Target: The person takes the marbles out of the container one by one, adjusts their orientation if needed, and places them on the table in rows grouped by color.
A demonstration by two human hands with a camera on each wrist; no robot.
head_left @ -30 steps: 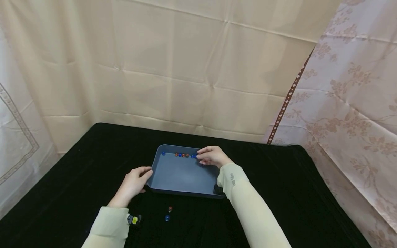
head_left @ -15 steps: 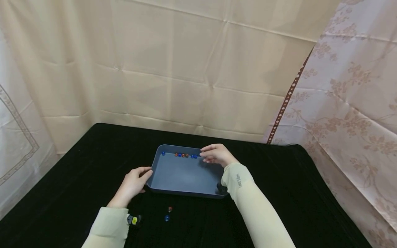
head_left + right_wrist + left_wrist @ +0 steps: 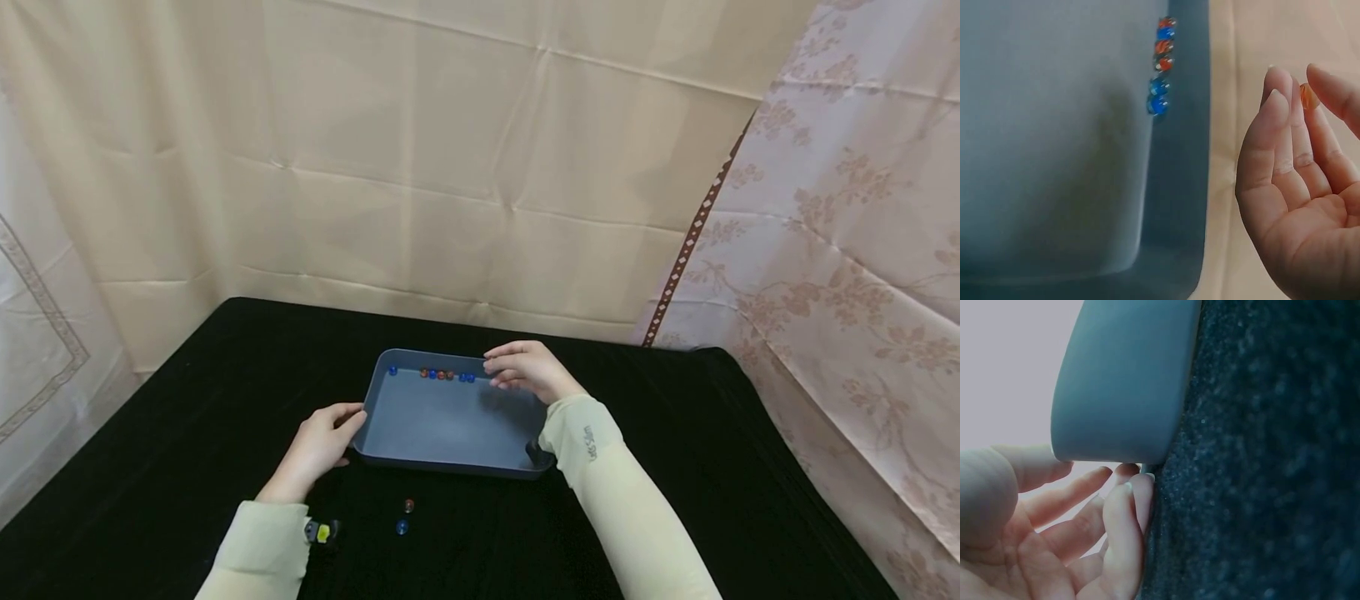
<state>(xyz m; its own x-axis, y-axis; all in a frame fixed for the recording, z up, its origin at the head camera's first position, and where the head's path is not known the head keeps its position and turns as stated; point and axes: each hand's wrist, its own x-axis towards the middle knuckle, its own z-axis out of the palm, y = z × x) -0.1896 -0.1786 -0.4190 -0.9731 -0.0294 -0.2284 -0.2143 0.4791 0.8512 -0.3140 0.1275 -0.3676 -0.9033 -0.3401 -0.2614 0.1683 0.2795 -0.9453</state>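
Observation:
A blue-grey rectangular tray lies on black cloth. Along its far wall runs a broken row of glass marbles: a lone blue marble at left, an orange-and-blue group, then a pair of blue marbles. My right hand is over the far right corner and pinches an orange marble between thumb and a finger, raised above the rim. My left hand holds the tray's left edge, thumb at the rim and curled fingers low against its side.
On the black cloth in front of the tray lie a reddish marble and a blue marble. A beige curtain hangs behind the table, with a floral cloth at the right.
My right hand has lifted slightly and moved right, away from the blue pair, which is now uncovered. The left hand stays at the tray's edge, and the visible marbles keep their places.

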